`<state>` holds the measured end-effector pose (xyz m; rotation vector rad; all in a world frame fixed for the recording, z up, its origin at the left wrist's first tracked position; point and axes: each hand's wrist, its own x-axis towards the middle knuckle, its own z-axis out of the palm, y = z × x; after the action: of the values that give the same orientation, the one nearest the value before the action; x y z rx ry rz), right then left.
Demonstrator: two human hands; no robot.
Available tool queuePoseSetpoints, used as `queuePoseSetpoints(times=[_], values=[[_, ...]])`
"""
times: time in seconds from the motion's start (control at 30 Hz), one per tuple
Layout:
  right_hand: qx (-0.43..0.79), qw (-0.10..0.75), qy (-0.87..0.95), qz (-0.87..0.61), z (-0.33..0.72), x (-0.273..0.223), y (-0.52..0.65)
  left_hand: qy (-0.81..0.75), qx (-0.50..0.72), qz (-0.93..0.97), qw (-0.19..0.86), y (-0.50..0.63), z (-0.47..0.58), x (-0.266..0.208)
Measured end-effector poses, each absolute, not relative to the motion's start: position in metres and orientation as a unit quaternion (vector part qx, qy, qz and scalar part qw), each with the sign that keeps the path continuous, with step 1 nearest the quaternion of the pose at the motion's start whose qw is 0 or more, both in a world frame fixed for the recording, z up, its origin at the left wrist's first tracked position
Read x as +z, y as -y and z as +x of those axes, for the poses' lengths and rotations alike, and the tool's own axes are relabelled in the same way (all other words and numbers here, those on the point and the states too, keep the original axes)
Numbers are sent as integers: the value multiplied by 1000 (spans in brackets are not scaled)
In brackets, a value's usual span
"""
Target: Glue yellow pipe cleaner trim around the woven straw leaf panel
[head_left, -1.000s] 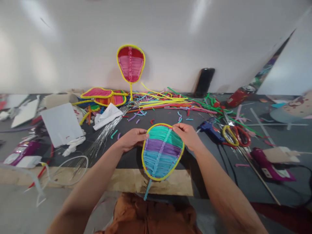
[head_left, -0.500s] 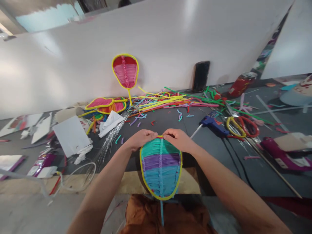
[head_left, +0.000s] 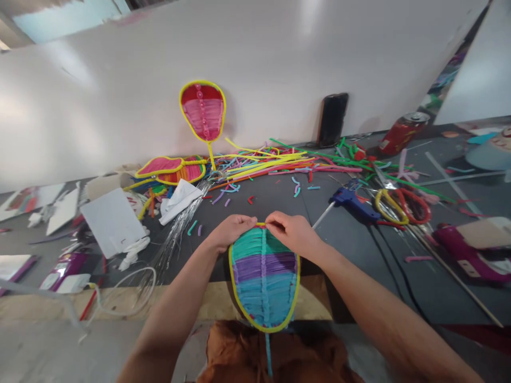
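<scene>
A leaf-shaped pipe-cleaner piece (head_left: 265, 282), banded teal, purple and blue with a yellow rim, stands between my arms at the table's front edge. Its blue stem (head_left: 268, 354) hangs down over brown cloth. My left hand (head_left: 236, 231) pinches the yellow rim at the top, left of the centre rib. Just right of that rib, my right hand (head_left: 293, 234) pinches the same rim, its fingers curled. A short stretch of yellow rim shows between the two sets of fingertips.
Behind lie loose pipe cleaners (head_left: 271, 164) and a pink leaf-shaped piece (head_left: 203, 111) leaning on the white board. To the right are a blue glue gun (head_left: 355, 205), scissors (head_left: 415, 206), a phone (head_left: 332, 119) and a red can (head_left: 403, 133). Left sit white papers (head_left: 114, 221) and silver strands (head_left: 179, 218).
The view has shifted slightly. Both hands stay at the top rim of the leaf-shaped piece; the right hand's fingers have moved a little along it.
</scene>
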<state>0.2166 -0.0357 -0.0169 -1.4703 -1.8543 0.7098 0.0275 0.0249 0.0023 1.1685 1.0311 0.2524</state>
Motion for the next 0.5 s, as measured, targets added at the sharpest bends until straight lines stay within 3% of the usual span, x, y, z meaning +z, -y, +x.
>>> queuePoseSetpoints(times=[0.5], values=[[247, 293, 753, -535, 220, -19, 34, -429, 83, 539, 720, -27, 21, 3]])
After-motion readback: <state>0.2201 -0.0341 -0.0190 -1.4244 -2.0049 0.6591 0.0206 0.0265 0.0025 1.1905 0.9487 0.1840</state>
